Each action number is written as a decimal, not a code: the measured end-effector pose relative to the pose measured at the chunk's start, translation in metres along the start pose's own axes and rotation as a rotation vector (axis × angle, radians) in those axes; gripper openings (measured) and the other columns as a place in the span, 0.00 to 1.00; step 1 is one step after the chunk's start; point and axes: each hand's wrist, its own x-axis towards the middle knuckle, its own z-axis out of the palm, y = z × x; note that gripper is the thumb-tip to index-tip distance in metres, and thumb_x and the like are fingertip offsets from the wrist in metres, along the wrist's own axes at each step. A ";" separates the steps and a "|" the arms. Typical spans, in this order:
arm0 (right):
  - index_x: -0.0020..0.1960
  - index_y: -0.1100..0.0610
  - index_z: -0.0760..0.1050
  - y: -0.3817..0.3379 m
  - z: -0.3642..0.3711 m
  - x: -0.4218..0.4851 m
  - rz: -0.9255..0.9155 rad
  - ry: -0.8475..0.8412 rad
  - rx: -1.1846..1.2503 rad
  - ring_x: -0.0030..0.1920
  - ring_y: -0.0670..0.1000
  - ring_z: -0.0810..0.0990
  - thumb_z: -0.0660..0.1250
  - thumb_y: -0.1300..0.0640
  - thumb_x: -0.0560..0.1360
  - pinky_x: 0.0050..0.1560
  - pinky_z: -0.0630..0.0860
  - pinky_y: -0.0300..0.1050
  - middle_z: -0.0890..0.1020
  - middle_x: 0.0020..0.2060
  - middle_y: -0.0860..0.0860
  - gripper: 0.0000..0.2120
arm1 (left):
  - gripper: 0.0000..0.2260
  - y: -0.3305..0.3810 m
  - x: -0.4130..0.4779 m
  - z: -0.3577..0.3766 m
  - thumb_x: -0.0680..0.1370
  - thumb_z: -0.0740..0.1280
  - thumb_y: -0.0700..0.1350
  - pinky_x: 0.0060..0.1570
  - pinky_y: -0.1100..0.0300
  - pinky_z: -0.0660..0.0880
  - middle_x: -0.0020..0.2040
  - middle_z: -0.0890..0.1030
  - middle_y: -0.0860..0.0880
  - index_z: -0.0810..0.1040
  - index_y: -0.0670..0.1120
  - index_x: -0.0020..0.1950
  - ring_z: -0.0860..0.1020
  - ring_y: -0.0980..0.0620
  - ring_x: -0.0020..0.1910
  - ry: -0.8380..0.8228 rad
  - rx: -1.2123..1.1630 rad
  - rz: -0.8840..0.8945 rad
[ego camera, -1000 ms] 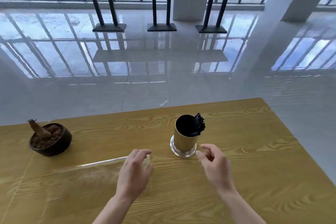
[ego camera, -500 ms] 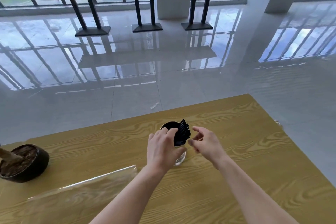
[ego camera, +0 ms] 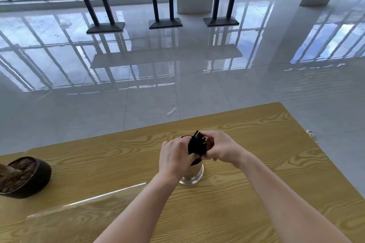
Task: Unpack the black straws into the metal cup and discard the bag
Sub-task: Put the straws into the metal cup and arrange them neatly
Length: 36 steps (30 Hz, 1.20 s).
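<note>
A bundle of black straws [ego camera: 196, 143] stands in the metal cup [ego camera: 194, 173] on the wooden table [ego camera: 256, 163]. My left hand [ego camera: 174, 157] wraps the cup's left side and upper part, hiding most of it. From the right, my right hand [ego camera: 219, 149] pinches the straws, fingers closed around the bundle above the rim. The clear plastic bag [ego camera: 94, 201] lies flat on the table to the left, apart from both hands.
A dark round pot [ego camera: 31, 179] filled with soil and a stub sits at the table's left edge. The table's far edge and right corner lie close behind the cup. Beyond is a glossy tiled floor with high tables on black bases [ego camera: 165, 22].
Both hands have moved forward from the table to the cup. The left hand has left the bag and now holds the cup; the right has closed on the straws.
</note>
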 end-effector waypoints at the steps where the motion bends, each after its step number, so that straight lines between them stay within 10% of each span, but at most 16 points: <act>1: 0.47 0.53 0.81 -0.002 0.000 0.001 -0.007 -0.012 -0.006 0.32 0.45 0.75 0.72 0.66 0.63 0.30 0.71 0.44 0.78 0.30 0.47 0.15 | 0.11 0.000 0.002 -0.001 0.70 0.73 0.56 0.49 0.53 0.72 0.42 0.83 0.53 0.78 0.53 0.48 0.80 0.49 0.43 -0.022 -0.011 -0.004; 16: 0.50 0.64 0.81 -0.020 0.012 0.030 0.069 0.069 0.127 0.24 0.46 0.74 0.76 0.61 0.71 0.23 0.68 0.39 0.80 0.28 0.53 0.10 | 0.02 -0.017 0.023 -0.025 0.68 0.74 0.50 0.41 0.52 0.81 0.35 0.84 0.56 0.82 0.54 0.38 0.83 0.56 0.38 -0.238 -0.369 -0.223; 23: 0.69 0.52 0.72 -0.011 0.021 0.023 0.018 0.276 0.048 0.26 0.44 0.78 0.77 0.57 0.71 0.29 0.73 0.35 0.83 0.33 0.52 0.29 | 0.21 -0.026 0.006 -0.009 0.72 0.76 0.50 0.37 0.66 0.72 0.38 0.80 0.58 0.78 0.55 0.64 0.79 0.60 0.40 -0.001 -0.402 -0.270; 29: 0.62 0.51 0.81 0.001 0.021 0.012 -0.060 0.492 -0.085 0.37 0.46 0.79 0.73 0.55 0.77 0.47 0.82 0.51 0.82 0.40 0.49 0.14 | 0.14 -0.033 0.001 0.002 0.75 0.74 0.51 0.37 0.61 0.73 0.34 0.80 0.53 0.83 0.54 0.60 0.79 0.55 0.36 0.179 -0.455 -0.353; 36: 0.68 0.51 0.78 -0.012 0.023 0.031 -0.140 0.430 -0.267 0.43 0.43 0.78 0.70 0.54 0.79 0.49 0.75 0.41 0.82 0.52 0.47 0.17 | 0.11 -0.029 0.012 -0.003 0.76 0.72 0.49 0.38 0.61 0.74 0.34 0.79 0.54 0.84 0.51 0.58 0.78 0.56 0.36 0.210 -0.510 -0.381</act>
